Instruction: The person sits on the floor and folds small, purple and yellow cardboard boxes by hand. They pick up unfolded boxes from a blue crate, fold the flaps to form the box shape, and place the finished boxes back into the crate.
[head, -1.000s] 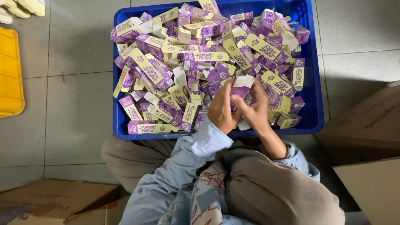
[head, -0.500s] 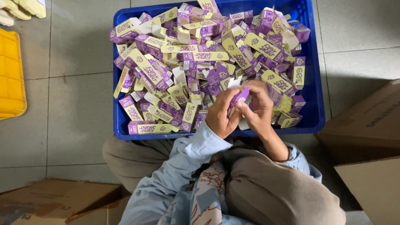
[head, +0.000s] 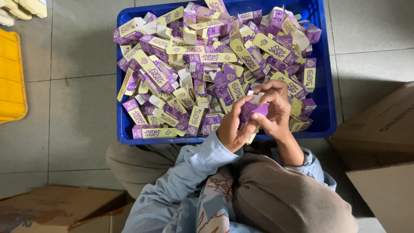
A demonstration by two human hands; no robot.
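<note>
Both hands, left hand (head: 233,127) and right hand (head: 274,110), grip one small purple carton (head: 252,112) just above the near right of the blue crate (head: 327,103), apparently half folded; many cartons (head: 194,64) lie heaped inside.

This looks like a packing floor in a small factory or warehouse, though the narrow view leaves the wider room unseen. At twelve o'clock a blue plastic crate (head: 327,116) brims with small purple-and-yellow cartons (head: 202,73). A yellow bin (head: 10,77) sits at nine o'clock, brown cardboard boxes (head: 379,129) at three and seven, all on bare grey floor tiles (head: 77,51).
</note>
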